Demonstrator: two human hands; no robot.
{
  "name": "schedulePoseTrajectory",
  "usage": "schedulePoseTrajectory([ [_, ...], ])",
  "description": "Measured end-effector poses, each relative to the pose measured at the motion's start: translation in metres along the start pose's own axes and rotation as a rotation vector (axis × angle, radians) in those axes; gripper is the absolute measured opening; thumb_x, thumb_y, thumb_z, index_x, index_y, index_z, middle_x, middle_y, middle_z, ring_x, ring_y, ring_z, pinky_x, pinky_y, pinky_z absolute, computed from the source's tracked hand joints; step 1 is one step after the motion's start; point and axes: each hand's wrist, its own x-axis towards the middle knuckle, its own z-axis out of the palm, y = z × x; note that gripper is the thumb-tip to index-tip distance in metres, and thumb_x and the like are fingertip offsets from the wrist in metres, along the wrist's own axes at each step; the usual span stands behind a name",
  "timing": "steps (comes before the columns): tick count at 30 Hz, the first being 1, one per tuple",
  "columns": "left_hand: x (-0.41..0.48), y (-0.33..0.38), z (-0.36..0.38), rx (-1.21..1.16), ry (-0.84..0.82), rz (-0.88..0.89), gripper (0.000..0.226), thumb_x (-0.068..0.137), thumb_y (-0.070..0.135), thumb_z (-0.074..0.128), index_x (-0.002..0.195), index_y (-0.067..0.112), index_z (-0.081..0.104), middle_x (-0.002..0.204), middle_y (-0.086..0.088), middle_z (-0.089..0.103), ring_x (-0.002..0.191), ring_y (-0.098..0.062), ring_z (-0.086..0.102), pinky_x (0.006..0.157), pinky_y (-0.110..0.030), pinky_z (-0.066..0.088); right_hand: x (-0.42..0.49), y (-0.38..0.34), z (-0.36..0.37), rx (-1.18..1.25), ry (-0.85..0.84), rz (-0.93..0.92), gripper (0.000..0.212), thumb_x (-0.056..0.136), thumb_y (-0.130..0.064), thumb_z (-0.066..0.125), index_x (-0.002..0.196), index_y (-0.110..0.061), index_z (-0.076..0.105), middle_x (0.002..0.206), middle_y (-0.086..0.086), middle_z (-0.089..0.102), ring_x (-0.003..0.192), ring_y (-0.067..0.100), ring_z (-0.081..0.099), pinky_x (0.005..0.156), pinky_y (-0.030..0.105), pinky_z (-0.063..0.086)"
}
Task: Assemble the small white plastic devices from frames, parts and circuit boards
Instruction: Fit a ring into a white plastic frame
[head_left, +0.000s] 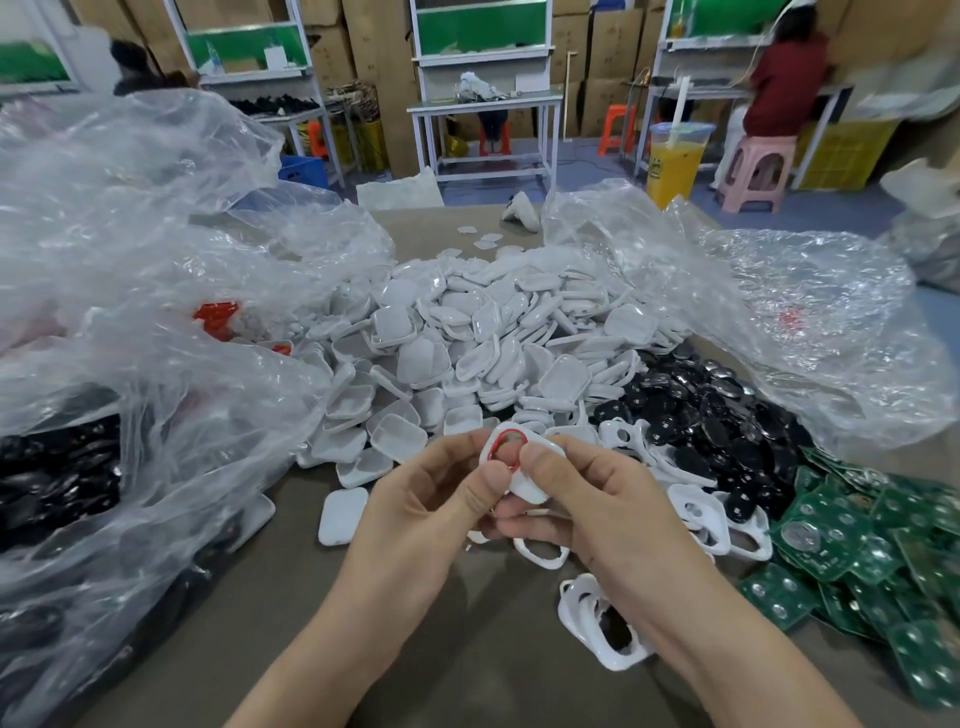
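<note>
Over the near middle of the bench (467, 654), the left hand (431, 504) and the right hand (592, 504) pinch one white frame (525, 491), thumbs seemingly seating a red ring (494, 446) inside it; next it probably needs a circuit board (852, 540) from the right edge.

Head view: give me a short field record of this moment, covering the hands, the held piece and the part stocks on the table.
left hand: pinches the white frame, thumb on top
right hand: pinches the same frame, thumb on its face
held piece: white frame with a red ring in its round opening
white shells: large pile behind the hands
black parts: pile to the right
circuit boards: green heap, far right
loose frames: on the table by the right wrist
plastic bags: clear, on both sides
</note>
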Motion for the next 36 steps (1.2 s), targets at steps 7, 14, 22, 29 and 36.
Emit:
schedulePoseTrajectory([
  [7,0.002,0.000,-0.004,-0.066,-0.041,-0.081,0.051,0.072,0.055,0.084,0.107,0.018,0.077,0.091,-0.010,0.073,0.082,-0.024,0.060,0.071,-0.031,0.049,0.000,0.002,-0.002,-0.007,-0.039,0.031,0.026,0.086,-0.042,0.067,0.098,-0.023,0.079,0.091,0.013,0.078,0.089,0.025,0.076,0.085,0.030,0.061],
  [14,-0.002,0.006,-0.001,0.137,-0.027,-0.010,0.012,0.081,0.037,0.070,0.082,0.026,0.075,0.076,0.002,0.074,0.067,-0.006,0.062,0.065,-0.015,0.048,0.001,-0.001,-0.005,-0.038,-0.011,0.028,0.017,0.084,-0.040,0.076,0.099,-0.032,0.076,0.098,0.011,0.078,0.090,0.028,0.076,0.077,0.032,0.062],
  [22,-0.008,0.004,0.002,0.337,0.018,0.060,0.012,0.085,0.048,0.076,0.081,0.039,0.069,0.086,0.004,0.076,0.075,-0.024,0.067,0.071,-0.029,0.049,0.001,0.003,-0.007,-0.137,-0.055,-0.044,0.039,0.072,-0.057,0.076,0.102,-0.034,0.076,0.095,0.005,0.078,0.087,0.023,0.077,0.085,0.039,0.061],
  [29,-0.014,0.006,0.006,0.398,0.082,0.121,0.009,0.084,0.049,0.056,0.079,0.046,0.063,0.073,0.016,0.071,0.056,0.003,0.055,0.058,-0.008,0.039,0.001,0.007,-0.001,-0.174,-0.039,-0.075,0.026,0.082,-0.046,0.069,0.101,-0.029,0.076,0.093,0.007,0.078,0.087,0.021,0.076,0.089,0.048,0.060],
  [36,-0.008,0.004,0.005,0.312,0.069,0.113,0.012,0.083,0.048,0.061,0.090,0.040,0.068,0.073,0.016,0.066,0.058,0.001,0.054,0.059,-0.010,0.041,0.001,0.009,-0.001,-0.078,-0.003,-0.068,0.029,0.078,-0.050,0.073,0.093,-0.025,0.077,0.095,0.006,0.078,0.089,0.025,0.077,0.089,0.037,0.059],
])
